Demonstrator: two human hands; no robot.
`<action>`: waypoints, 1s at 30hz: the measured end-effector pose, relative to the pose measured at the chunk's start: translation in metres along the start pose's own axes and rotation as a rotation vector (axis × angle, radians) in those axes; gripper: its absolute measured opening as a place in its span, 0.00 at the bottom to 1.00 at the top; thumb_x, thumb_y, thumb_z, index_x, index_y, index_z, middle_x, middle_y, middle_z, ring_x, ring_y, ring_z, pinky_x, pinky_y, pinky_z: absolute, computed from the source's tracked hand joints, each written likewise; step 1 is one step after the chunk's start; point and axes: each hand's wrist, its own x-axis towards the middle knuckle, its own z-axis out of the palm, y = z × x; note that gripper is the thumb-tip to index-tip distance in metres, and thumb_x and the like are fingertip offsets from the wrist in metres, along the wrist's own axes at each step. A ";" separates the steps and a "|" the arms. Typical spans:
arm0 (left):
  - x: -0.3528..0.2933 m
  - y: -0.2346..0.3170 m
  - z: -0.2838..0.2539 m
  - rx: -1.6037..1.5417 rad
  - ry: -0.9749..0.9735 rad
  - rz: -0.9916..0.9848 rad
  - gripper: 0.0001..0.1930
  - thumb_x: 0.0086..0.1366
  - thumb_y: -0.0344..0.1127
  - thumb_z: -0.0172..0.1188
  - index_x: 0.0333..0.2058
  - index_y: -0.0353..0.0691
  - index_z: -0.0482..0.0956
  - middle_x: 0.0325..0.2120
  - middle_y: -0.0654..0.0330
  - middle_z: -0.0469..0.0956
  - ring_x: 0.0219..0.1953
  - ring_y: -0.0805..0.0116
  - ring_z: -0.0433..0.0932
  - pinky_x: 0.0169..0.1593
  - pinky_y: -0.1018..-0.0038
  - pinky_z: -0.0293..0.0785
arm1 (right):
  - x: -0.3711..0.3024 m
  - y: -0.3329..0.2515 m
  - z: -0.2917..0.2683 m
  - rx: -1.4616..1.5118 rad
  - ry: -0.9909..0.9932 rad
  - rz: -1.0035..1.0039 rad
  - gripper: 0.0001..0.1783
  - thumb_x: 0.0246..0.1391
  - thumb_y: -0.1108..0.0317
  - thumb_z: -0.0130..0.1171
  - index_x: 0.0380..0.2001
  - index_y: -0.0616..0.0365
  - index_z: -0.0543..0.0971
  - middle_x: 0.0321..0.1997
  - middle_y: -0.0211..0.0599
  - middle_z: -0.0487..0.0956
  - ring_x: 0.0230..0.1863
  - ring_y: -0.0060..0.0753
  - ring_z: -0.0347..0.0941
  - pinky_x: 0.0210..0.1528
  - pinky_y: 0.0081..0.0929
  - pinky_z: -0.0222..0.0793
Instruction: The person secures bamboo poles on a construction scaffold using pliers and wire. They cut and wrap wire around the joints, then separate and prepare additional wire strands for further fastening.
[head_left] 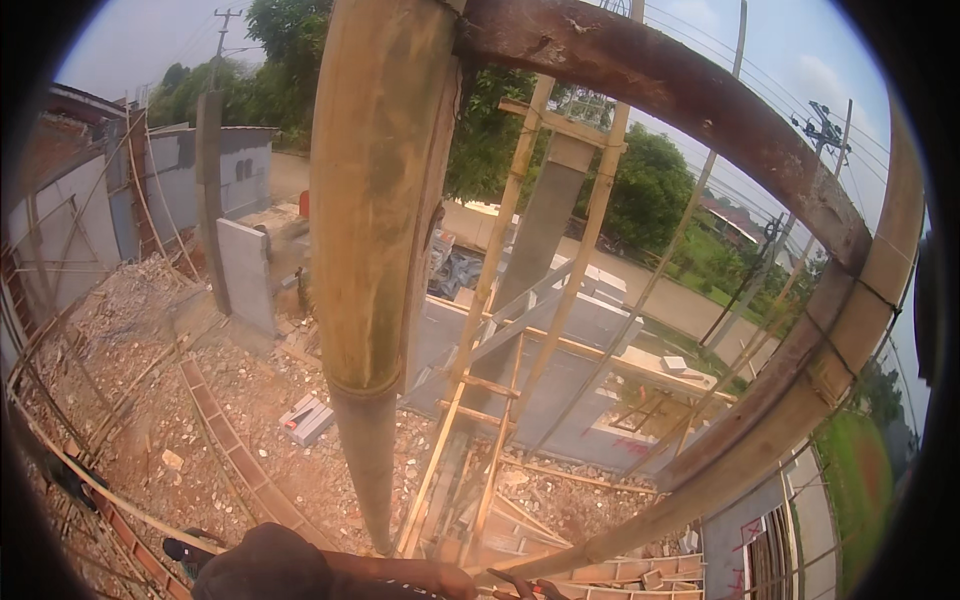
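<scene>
As your left hand (455, 580) and right hand (537, 589) come close together at the bottom of the view, the slanting pole (740, 452) runs from just beside them up to the right. Whether your fingers are open or closed on anything cannot be told, cropped and small as they are. Cord (835, 345) wraps the pole and a dark timber alongside, apparently to bind them. A thick bamboo upright (365, 200) blocks your middle view; a beam (670, 80) crosses overhead. Grey blocks (307, 420) lie on rubble below.
</scene>
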 end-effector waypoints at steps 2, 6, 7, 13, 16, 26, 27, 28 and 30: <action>0.001 -0.004 0.001 -0.040 -0.003 -0.015 0.11 0.63 0.36 0.57 0.39 0.36 0.80 0.30 0.49 0.81 0.34 0.59 0.79 0.40 0.65 0.74 | 0.002 0.000 0.001 -0.006 -0.036 0.002 0.18 0.58 0.61 0.60 0.45 0.64 0.74 0.36 0.45 0.79 0.36 0.34 0.75 0.40 0.34 0.71; 0.001 -0.010 -0.001 -0.093 -0.010 -0.047 0.11 0.62 0.36 0.57 0.39 0.36 0.80 0.30 0.48 0.81 0.33 0.58 0.79 0.39 0.65 0.73 | 0.010 -0.002 0.003 0.008 -0.076 -0.025 0.17 0.57 0.62 0.60 0.44 0.63 0.74 0.37 0.46 0.79 0.38 0.35 0.76 0.42 0.34 0.70; 0.001 -0.011 -0.002 -0.107 -0.014 -0.049 0.11 0.62 0.36 0.57 0.39 0.36 0.80 0.30 0.48 0.81 0.33 0.58 0.79 0.39 0.65 0.73 | 0.012 -0.003 0.003 0.016 -0.084 -0.034 0.17 0.57 0.62 0.60 0.44 0.63 0.74 0.37 0.46 0.79 0.38 0.35 0.76 0.42 0.34 0.70; 0.000 -0.021 -0.005 -0.202 -0.006 -0.072 0.11 0.61 0.35 0.56 0.38 0.35 0.80 0.29 0.48 0.80 0.32 0.58 0.79 0.37 0.65 0.73 | 0.025 0.003 0.016 0.036 -0.158 -0.073 0.16 0.56 0.64 0.61 0.42 0.63 0.73 0.39 0.47 0.79 0.40 0.36 0.76 0.45 0.35 0.70; 0.002 -0.025 0.000 -0.260 -0.017 -0.058 0.11 0.61 0.35 0.56 0.38 0.35 0.80 0.29 0.48 0.80 0.31 0.58 0.79 0.37 0.66 0.73 | 0.021 0.015 0.017 0.040 -0.156 -0.074 0.15 0.55 0.65 0.61 0.42 0.63 0.73 0.40 0.48 0.79 0.42 0.37 0.76 0.46 0.35 0.70; 0.014 -0.030 0.015 -0.543 0.115 -0.118 0.12 0.61 0.36 0.57 0.35 0.31 0.78 0.18 0.52 0.75 0.18 0.64 0.71 0.23 0.68 0.65 | -0.001 0.045 -0.003 0.072 -0.136 -0.090 0.14 0.53 0.68 0.62 0.39 0.62 0.72 0.43 0.50 0.78 0.45 0.38 0.76 0.50 0.36 0.70; 0.010 -0.028 0.015 -0.526 0.121 -0.056 0.12 0.62 0.36 0.56 0.36 0.31 0.78 0.16 0.54 0.74 0.15 0.66 0.70 0.21 0.68 0.64 | -0.001 0.048 -0.001 0.078 -0.137 -0.096 0.13 0.53 0.68 0.62 0.39 0.62 0.72 0.43 0.50 0.78 0.46 0.38 0.76 0.50 0.36 0.70; 0.006 -0.026 0.016 -0.513 0.127 0.006 0.13 0.63 0.36 0.55 0.36 0.30 0.79 0.14 0.55 0.73 0.12 0.68 0.69 0.18 0.69 0.64 | -0.002 0.050 0.000 0.088 -0.137 -0.100 0.13 0.53 0.69 0.62 0.39 0.62 0.72 0.43 0.50 0.78 0.46 0.38 0.76 0.51 0.36 0.70; -0.007 0.000 0.012 -0.856 0.100 -0.228 0.14 0.63 0.36 0.54 0.40 0.29 0.79 0.16 0.56 0.74 0.13 0.67 0.71 0.18 0.70 0.66 | -0.006 0.055 -0.001 0.101 -0.132 -0.098 0.13 0.52 0.69 0.62 0.38 0.62 0.72 0.44 0.51 0.78 0.47 0.39 0.76 0.52 0.36 0.70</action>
